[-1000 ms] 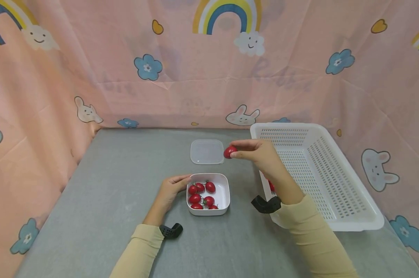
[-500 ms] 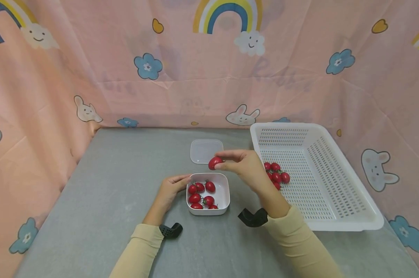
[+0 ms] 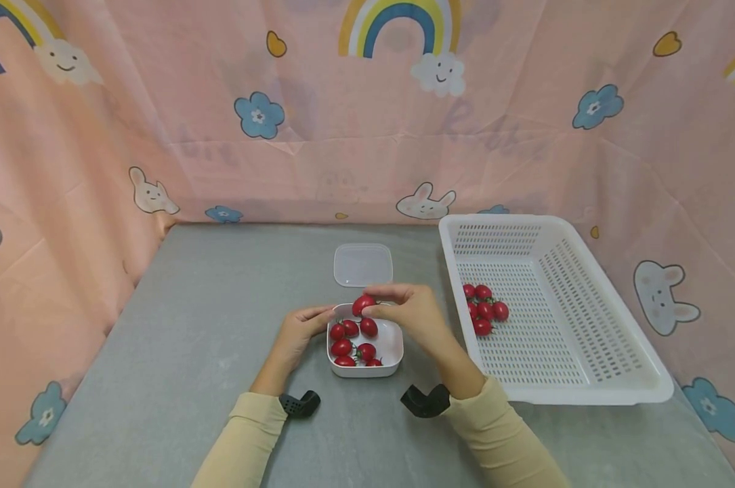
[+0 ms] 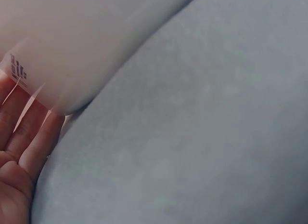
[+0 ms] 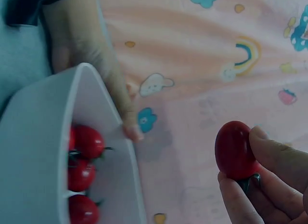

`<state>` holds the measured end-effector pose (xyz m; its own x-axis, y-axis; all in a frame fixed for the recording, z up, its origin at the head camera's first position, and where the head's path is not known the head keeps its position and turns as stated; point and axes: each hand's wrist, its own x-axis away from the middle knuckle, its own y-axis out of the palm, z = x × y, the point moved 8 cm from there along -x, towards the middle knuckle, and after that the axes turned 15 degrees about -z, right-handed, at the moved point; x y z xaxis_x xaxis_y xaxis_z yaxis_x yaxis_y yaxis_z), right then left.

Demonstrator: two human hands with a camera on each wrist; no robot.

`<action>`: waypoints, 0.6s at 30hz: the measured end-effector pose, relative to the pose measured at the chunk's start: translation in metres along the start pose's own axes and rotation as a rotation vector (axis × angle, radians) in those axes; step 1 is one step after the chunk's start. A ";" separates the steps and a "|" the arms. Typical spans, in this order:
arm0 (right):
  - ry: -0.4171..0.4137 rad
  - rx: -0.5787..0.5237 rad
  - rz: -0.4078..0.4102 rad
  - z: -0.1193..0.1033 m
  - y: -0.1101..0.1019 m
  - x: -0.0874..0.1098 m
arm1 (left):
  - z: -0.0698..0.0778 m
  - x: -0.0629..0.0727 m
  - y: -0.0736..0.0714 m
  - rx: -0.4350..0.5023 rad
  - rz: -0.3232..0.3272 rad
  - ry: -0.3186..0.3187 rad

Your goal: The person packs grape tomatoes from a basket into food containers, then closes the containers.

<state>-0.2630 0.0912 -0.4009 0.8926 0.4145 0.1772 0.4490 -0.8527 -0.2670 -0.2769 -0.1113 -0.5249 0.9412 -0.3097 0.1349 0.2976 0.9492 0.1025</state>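
In the head view a small white box stands on the grey table with several cherry tomatoes in it. My left hand touches the box's left side; the left wrist view shows its extended fingers lying against the wall. Over the box's far rim, my right hand pinches a cherry tomato between thumb and fingers. Seen close in the right wrist view, this held tomato is oval and glossy red, its green stem end towards the fingers.
A clear lid lies flat behind the box. On the right stands a large white perforated basket, with several cherry tomatoes near its left wall. A pink patterned curtain hangs behind the table.
My right hand has carried the cherry tomato left and towards me, from beside the lid to over the box. The basket's tomatoes have come into sight. My left hand has stayed put.
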 end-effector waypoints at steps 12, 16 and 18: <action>0.066 0.113 -0.032 0.045 0.022 -0.022 | -0.001 0.000 0.000 -0.022 -0.011 0.004; 0.073 0.183 -0.031 0.049 0.026 -0.025 | 0.001 0.000 0.000 -0.043 -0.011 0.005; 0.062 0.238 -0.033 0.049 0.028 -0.026 | 0.003 0.001 0.001 -0.041 -0.013 0.007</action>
<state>-0.2720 0.0724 -0.4591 0.8765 0.4141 0.2454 0.4811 -0.7371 -0.4746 -0.2760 -0.1112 -0.5221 0.9383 -0.3216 0.1272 0.3158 0.9467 0.0635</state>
